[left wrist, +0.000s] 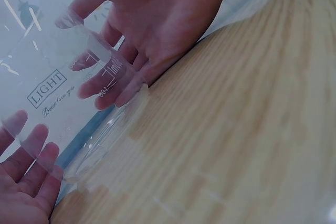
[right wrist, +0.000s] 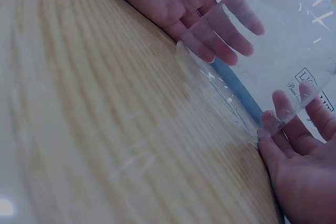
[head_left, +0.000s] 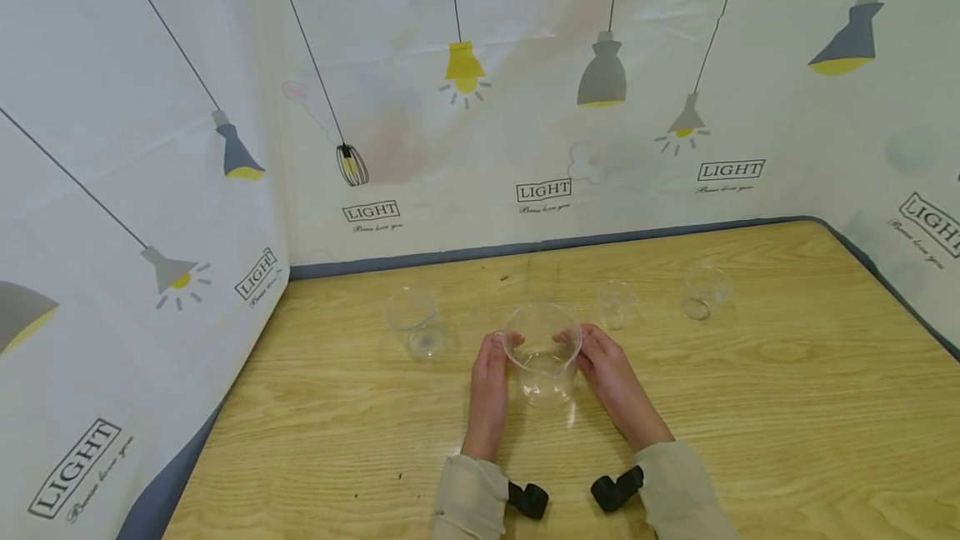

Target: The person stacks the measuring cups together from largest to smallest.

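A clear beaker (head_left: 546, 390) with a flared rim and printed measuring marks is in the middle of the wooden table. My left hand (head_left: 491, 382) holds its left side, and my right hand (head_left: 613, 373) holds the opposite side. In the left wrist view, fingers of the left hand (left wrist: 26, 190) curve against the clear wall, which carries a 100 mark. The right wrist view has the right hand (right wrist: 302, 166) cupped at the beaker's lower side. Whether the beaker's base touches the table I cannot tell.
Left of the beaker stands another clear vessel (head_left: 426, 343). Behind it to the right are a small clear vessel (head_left: 617, 307) and another clear vessel (head_left: 696, 308). A white printed curtain (head_left: 465, 157) borders the table (head_left: 337, 440) at the back and sides.
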`<state>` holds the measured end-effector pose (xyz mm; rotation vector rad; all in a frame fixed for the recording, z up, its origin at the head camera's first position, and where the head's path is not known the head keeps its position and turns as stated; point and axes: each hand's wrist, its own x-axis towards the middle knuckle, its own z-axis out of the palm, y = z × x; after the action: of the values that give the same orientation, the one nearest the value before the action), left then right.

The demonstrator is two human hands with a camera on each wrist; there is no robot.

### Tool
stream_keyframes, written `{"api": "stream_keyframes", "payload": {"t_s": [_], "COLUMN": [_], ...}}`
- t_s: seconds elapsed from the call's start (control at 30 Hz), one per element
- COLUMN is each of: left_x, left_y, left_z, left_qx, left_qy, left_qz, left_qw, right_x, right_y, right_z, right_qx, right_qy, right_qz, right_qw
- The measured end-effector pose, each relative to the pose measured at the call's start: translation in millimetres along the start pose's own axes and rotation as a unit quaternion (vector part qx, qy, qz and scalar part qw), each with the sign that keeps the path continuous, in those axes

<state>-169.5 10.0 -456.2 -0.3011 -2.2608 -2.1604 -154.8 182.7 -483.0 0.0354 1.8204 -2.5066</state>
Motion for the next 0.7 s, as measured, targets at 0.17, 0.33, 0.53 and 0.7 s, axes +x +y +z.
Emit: {"api": "stream_keyframes", "payload": {"t_s": [0.17,0.33,0.53,0.7], "left_x": [2.7,9.0,9.7,9.3], "left_y": [-7.4,-26.4,-30.5,-30.8], "left_z": [-0.6,-1.5,-1.3,-1.1], "left_qx": [-0.003,-0.013,-0.006,-0.004], "left_qy": [-0.001,-0.003,-0.002,-0.002], "left_qz": [-0.002,-0.005,-0.003,-0.004], "left_qw": [1.0000,0.9999,1.0000,1.0000], "right_x": [-0.3,0.1,0.5,0.4], "right_y": [-0.3,0.2,1.0,0.4], "right_z": [0.0,0.4,0.0,0.2], "right_qx": [-0.002,-0.002,-0.006,-0.003], "right_qy": [0.000,0.002,0.000,0.002], "right_qz": [0.004,0.002,-0.003,0.002], "right_qw": [1.0000,1.0000,1.0000,1.0000]}}
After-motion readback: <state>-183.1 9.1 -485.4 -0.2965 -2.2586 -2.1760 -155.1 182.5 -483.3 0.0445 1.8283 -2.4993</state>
